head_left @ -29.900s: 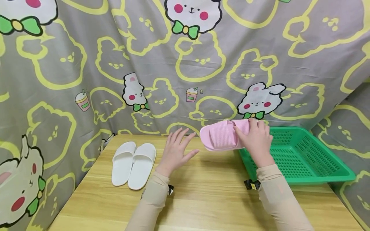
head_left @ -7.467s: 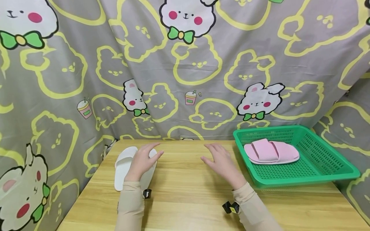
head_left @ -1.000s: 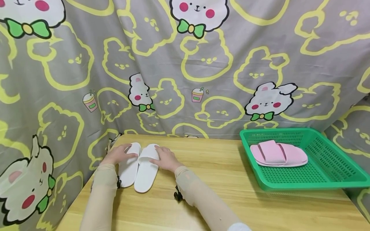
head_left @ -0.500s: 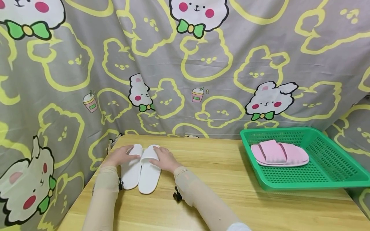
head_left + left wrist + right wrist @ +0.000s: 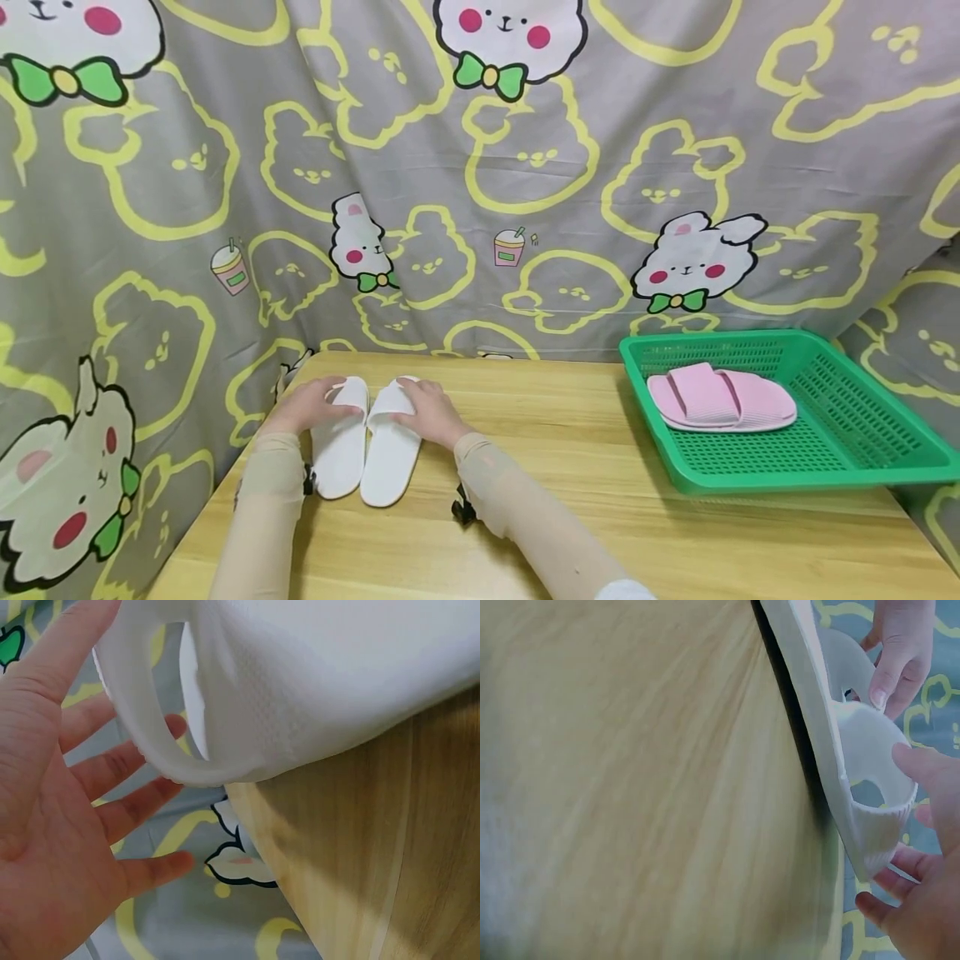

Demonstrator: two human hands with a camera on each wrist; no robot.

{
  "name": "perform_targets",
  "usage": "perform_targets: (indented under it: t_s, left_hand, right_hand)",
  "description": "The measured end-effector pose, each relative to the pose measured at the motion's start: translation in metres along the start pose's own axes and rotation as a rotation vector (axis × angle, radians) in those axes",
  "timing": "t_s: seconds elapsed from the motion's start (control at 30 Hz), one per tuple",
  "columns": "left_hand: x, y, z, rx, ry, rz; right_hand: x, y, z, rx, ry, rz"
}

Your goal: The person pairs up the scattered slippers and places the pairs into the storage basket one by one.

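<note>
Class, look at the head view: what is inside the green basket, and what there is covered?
Pink footwear lies in the left part of the green basket, on its perforated floor. Whatever is directly beneath it is covered and cannot be seen.

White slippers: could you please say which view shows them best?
The head view, showing both white slippers nearly whole despite the left hand and right hand. The left wrist view shows one partly, close up; the right wrist view, parts of both, side-on.
</note>
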State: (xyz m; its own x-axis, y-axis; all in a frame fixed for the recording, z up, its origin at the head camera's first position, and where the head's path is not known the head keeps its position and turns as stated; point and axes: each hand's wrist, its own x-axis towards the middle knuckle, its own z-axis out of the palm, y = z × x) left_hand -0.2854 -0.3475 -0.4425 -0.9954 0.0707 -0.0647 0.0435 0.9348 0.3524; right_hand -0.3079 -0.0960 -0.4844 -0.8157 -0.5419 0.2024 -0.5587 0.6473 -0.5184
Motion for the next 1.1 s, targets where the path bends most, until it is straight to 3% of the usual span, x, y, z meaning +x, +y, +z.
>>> perform_targets:
  t_s: [0.57, 0.77, 1.1]
  left_hand:
    - [-0.012, 0.014, -0.009, 0.063, 0.176, 0.02]
    - [-0.016, 0.015, -0.008, 0.038, 0.231, 0.011]
    - [-0.026, 0.016, -0.004, -0.032, 0.279, -0.017]
  right_hand:
    - [-0.015, 0.002, -0.015, 0.109, 0.125, 0.065]
    - [-0.021, 0.008, -0.017, 0.122, 0.216, 0.026]
    - [-0.024, 0.017, -0.02, 0.177, 0.225, 0.109]
